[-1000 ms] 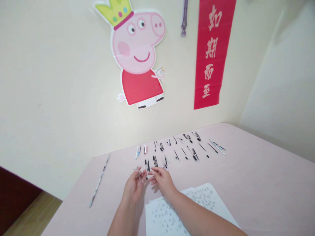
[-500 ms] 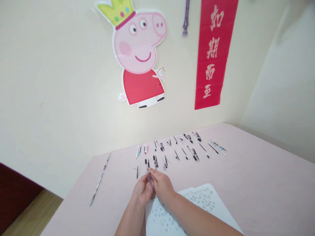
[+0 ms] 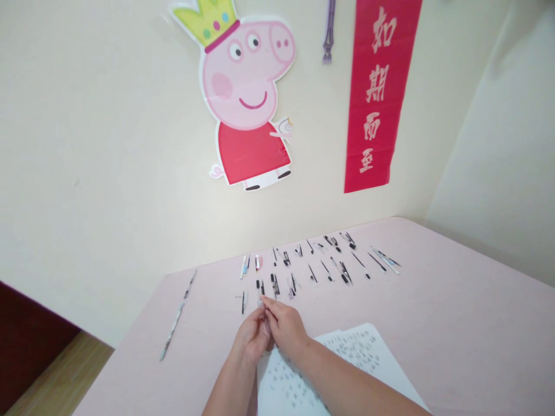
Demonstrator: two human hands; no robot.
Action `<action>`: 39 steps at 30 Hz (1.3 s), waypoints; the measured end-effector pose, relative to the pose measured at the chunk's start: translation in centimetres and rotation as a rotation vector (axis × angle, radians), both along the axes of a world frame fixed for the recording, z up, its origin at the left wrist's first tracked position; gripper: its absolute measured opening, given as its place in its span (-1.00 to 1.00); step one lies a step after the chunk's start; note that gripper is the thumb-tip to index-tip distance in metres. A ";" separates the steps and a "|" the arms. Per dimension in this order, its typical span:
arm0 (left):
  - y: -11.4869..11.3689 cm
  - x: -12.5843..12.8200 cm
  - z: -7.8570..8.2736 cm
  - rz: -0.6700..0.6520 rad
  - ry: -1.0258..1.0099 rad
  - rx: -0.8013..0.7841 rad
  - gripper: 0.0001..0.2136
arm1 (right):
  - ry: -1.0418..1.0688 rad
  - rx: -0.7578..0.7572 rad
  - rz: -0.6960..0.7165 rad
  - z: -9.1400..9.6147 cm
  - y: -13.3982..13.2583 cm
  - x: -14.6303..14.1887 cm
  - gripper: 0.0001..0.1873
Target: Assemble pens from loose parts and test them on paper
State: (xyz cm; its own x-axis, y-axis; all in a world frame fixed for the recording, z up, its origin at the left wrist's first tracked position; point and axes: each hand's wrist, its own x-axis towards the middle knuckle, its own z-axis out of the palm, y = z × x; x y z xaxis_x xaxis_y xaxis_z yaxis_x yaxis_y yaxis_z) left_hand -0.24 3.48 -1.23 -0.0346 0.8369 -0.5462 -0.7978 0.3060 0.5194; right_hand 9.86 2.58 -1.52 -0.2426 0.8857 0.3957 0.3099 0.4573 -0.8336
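Two-handed pinch on a small clear pen part (image 3: 267, 325), mostly hidden between the closed fingers (image 3: 274, 305) of left hand (image 3: 252, 336) and right hand (image 3: 287, 330). Just beyond, two rows of pen pieces (image 3: 344, 278) towards the far edge; long patterned rod (image 3: 177, 321) well apart, near the left edge. More room to the right: broad sweep of pink tabletop (image 3: 459, 323), rounded far corner. Handwritten sheets (image 3: 359, 346) beneath the right forearm (image 3: 347, 377). Far edge against cream wall (image 3: 113, 138); pig cutout (image 3: 251, 151) and red banner (image 3: 382, 92) above, wooden floor (image 3: 60, 375) below left.
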 end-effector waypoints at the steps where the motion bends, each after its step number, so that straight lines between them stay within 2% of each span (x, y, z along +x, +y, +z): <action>1: 0.1 -0.1 -0.1 0.010 0.024 0.002 -0.83 | -0.004 0.021 0.015 0.1 -0.1 0.0 -0.57; 6: 0.6 -1.8 0.6 0.101 0.186 0.048 -0.81 | 0.020 0.128 0.084 0.4 -0.3 0.1 -0.53; 11: 1.9 -5.3 2.0 0.306 0.405 0.141 -0.77 | 0.035 0.132 0.059 0.0 -0.1 0.2 -0.52; 15: 2.7 -6.8 1.3 0.395 0.526 0.141 -0.77 | 0.062 0.116 0.053 -0.2 0.1 0.1 -0.51; 23: 3.2 -6.8 -1.2 0.427 0.657 0.156 -0.82 | 0.070 0.081 0.024 -0.2 0.2 0.1 -0.53; 28: 3.2 -6.8 -1.6 0.416 0.722 0.197 -0.88 | 0.089 0.075 0.015 -0.4 0.2 0.1 -0.54; 34: 3.2 -6.4 -1.7 0.397 0.777 0.232 -0.82 | 0.114 0.065 0.010 -0.9 0.4 0.0 -0.54; 39: 3.5 -6.7 -2.2 0.448 0.882 0.203 -0.81 | 0.112 0.058 0.010 -1.0 0.5 0.0 -0.55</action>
